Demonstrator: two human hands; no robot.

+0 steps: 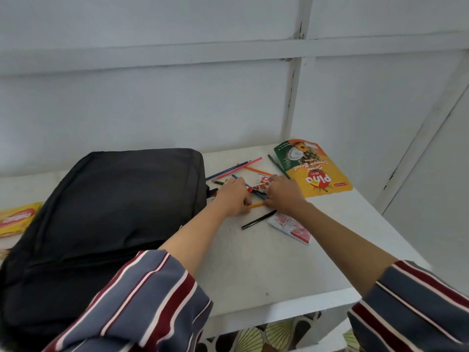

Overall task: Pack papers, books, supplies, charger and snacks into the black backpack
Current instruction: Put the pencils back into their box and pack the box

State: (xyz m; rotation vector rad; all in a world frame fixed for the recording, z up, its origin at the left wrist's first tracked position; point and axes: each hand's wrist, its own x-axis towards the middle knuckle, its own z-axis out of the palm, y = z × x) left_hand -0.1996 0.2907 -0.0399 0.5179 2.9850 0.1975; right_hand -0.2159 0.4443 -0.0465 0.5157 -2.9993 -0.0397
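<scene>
The black backpack (pixel 109 207) lies flat on the left of the white table (pixel 266 270). Right of it, several coloured pencils and pens (pixel 243 168) are scattered. My left hand (pixel 234 198) and my right hand (pixel 284 194) meet over them, fingers curled around a bunch of pencils, with an orange pencil (pixel 256 205) between the two hands. A black pen (pixel 258 219) lies loose just in front of the hands. A yellow and green biscuit pack (pixel 317 174) lies at the far right, and a small white and red sachet (pixel 291 226) sits under my right wrist.
Another yellow snack pack (pixel 15 218) lies left of the backpack at the frame's edge. A white panelled wall (pixel 177 97) runs behind the table. The table's front edge (pixel 279 313) is near, with a patterned floor (pixel 266 336) below.
</scene>
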